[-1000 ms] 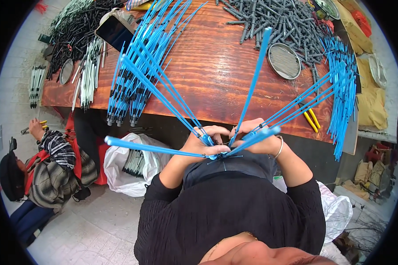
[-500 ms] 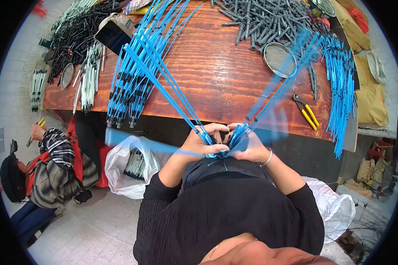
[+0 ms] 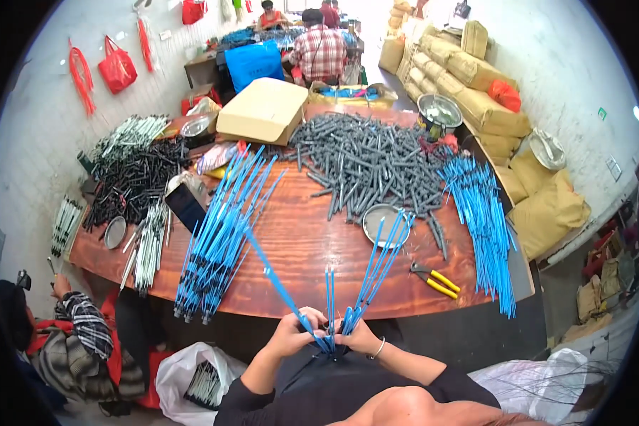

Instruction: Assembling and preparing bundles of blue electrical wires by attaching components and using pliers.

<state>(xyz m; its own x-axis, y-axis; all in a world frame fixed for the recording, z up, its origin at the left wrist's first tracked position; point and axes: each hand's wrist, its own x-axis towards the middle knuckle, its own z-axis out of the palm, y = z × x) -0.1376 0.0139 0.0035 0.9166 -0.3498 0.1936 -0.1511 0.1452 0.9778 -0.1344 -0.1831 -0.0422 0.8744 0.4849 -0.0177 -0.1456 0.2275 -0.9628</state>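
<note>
My left hand [image 3: 290, 335] and my right hand [image 3: 363, 338] are close together in front of my body, just off the table's near edge. Both have closed fingers around the lower ends of thin blue rods [image 3: 275, 282]. The rods fan upward: one group leans left, a few stand upright in the middle, and another group leans right. Their lower ends meet between my hands, where fingers partly cover the joint. On the table beyond my left hand lies a bundle of similar blue rods [image 3: 224, 241] with black fittings. Yellow-handled pliers [image 3: 435, 281] rest beyond my right hand.
The wooden table [image 3: 298, 241] bears a heap of grey tubular parts [image 3: 369, 156], a round dish [image 3: 388, 226], more blue rods [image 3: 479, 234], a phone [image 3: 185, 209], black parts [image 3: 138, 174] and a cardboard box [image 3: 263, 110]. A co-worker [image 3: 85, 341] is at left; others sit far back.
The view has tipped up and shows more of the room. The rods in my hands have swung: a sideways blurred group is gone, and a few now stand upright in the middle.
</note>
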